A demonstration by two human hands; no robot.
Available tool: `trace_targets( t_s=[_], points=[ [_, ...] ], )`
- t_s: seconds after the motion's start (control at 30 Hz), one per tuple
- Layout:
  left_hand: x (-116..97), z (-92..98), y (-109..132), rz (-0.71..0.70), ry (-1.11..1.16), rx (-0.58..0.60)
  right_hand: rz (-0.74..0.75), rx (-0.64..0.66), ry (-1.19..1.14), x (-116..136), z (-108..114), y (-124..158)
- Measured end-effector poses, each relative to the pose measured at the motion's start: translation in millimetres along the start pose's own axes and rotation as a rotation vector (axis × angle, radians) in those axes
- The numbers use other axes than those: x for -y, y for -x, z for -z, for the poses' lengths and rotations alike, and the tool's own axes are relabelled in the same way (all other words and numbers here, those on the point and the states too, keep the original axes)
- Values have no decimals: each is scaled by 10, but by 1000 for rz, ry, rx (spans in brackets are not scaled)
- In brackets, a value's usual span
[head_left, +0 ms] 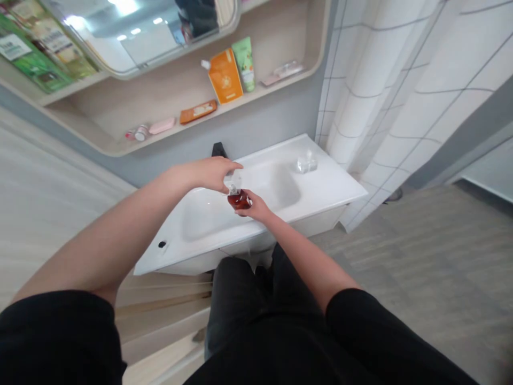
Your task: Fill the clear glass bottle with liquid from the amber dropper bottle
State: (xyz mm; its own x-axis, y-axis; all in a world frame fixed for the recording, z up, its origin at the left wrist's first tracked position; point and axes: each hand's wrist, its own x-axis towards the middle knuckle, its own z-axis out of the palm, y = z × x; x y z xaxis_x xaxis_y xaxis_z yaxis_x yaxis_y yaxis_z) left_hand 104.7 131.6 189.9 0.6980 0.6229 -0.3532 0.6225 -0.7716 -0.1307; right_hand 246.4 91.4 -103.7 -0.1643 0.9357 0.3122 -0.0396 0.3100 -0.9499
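Over the front of the white sink [320, 187], my right hand [256, 207] grips a small bottle of reddish-brown liquid [239, 200]. My left hand [212, 172] reaches from above and pinches the clear cap or pump [233, 187] on top of that bottle. Both hands meet above the basin, just in front of the black faucet [218, 149].
A clear container [306, 162] stands on the right of the sink top. A shelf [240, 104] under the mirror [132, 32] carries an orange pouch [225, 76], a green tube [245, 63] and small toiletries. White tiled wall to the right, grey floor below.
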Motion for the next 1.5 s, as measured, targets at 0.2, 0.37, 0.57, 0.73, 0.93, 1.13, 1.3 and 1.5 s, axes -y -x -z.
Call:
trace_targets(
  t_s=[0.2, 0.37, 0.57, 0.73, 0.93, 1.13, 1.3, 1.5],
  points=[
    [-21, 11, 21, 15, -8, 13, 0, -5, 14, -5, -1, 0],
    [-13, 3, 30, 16, 7, 10, -3, 11, -15, 8, 0, 2],
    [-25, -1, 44, 29, 11, 5, 6, -6, 4, 13, 1, 9],
    [9, -55, 113, 54, 60, -31, 27, 7, 17, 14, 9, 6],
    [196, -599, 466, 213, 382, -263, 30, 19, 40, 107, 17, 17],
    [107, -2018, 646, 369, 1091, -748, 10, -3, 112, 65, 49, 4],
    [-83, -2982, 495, 476, 1675, -1205, -53, -83, 161, -53, 41, -33],
    [-102, -3389, 434, 604, 1522, -1163, -46, -318, 253, 119, 396, 3]
  ],
)
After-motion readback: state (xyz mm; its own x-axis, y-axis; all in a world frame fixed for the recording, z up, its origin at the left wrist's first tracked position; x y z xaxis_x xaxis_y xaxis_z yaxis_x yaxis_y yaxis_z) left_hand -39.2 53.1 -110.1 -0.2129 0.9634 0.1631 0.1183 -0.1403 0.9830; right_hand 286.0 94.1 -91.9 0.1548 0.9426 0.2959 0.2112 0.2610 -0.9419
